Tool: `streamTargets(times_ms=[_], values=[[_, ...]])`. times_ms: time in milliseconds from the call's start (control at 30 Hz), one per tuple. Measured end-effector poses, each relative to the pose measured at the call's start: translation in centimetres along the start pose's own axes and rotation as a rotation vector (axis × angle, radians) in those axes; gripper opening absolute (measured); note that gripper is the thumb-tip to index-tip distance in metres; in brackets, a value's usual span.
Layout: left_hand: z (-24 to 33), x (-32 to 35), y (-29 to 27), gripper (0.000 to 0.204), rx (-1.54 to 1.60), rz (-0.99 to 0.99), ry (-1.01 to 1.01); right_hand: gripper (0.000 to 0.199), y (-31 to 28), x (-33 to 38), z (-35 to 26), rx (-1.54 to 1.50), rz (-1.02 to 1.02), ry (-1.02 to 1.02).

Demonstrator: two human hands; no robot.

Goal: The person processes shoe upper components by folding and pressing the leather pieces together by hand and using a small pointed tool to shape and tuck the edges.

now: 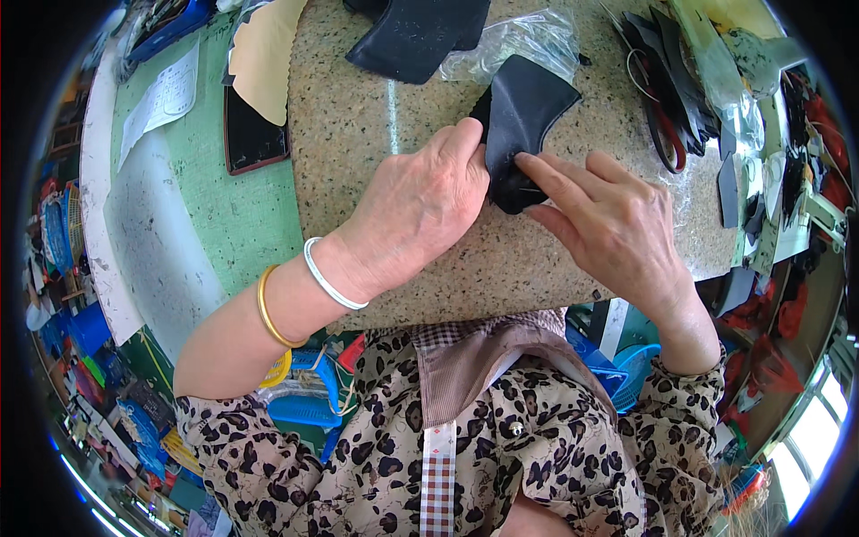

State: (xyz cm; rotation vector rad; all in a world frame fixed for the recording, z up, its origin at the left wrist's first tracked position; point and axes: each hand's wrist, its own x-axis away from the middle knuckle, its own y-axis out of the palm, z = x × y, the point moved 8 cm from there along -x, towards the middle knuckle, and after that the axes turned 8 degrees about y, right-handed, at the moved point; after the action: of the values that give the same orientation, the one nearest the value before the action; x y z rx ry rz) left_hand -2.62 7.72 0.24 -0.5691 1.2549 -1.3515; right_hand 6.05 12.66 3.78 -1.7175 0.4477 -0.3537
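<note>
Both my hands are on a curved black leather piece (pixel 528 103), held just above the stone slab (pixel 403 268). My left hand (pixel 434 188) grips its left edge, fingers curled and thumb side against the leather. With its thumb and fingers, my right hand (pixel 608 206) pinches the lower end, where the leather looks folded over. The part inside the fold is hidden. Farther off, more black leather pieces (pixel 420 36) lie on the slab beside a crumpled clear plastic bag (pixel 523 45).
On the right lie scissors with a red handle (pixel 667 143) and a stack of dark strips (pixel 680 80). Left of the slab, a dark flat case (pixel 255 134), a tan sheet (pixel 267 58) and white paper (pixel 163 97) rest on a green surface. Blue baskets (pixel 309 407) stand below the edge.
</note>
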Motion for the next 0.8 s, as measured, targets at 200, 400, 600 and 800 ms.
streamTargets(times_ms=[200, 400, 600, 800], values=[[-0.7, -0.8, -0.2, 0.006, 0.006, -0.142, -0.098, 0.042, 1.1, 0.4, -0.6, 0.010, -0.042, -0.035], [-1.4, -1.2, -3.6, 0.038, 0.074, 0.118, 0.017, 0.043, 1.5, 0.3, -0.4, 0.000, -0.089, 0.006], [0.0, -2.9, -1.8, 0.040, 0.194, -0.082, 0.469, 0.040, 1.4, 0.7, -0.1, -0.023, -0.091, -0.002], [-0.4, -3.2, -1.5, 0.027, 0.251, -0.189, 0.718, 0.042, 1.4, 0.5, -0.2, -0.065, -0.126, 0.038]])
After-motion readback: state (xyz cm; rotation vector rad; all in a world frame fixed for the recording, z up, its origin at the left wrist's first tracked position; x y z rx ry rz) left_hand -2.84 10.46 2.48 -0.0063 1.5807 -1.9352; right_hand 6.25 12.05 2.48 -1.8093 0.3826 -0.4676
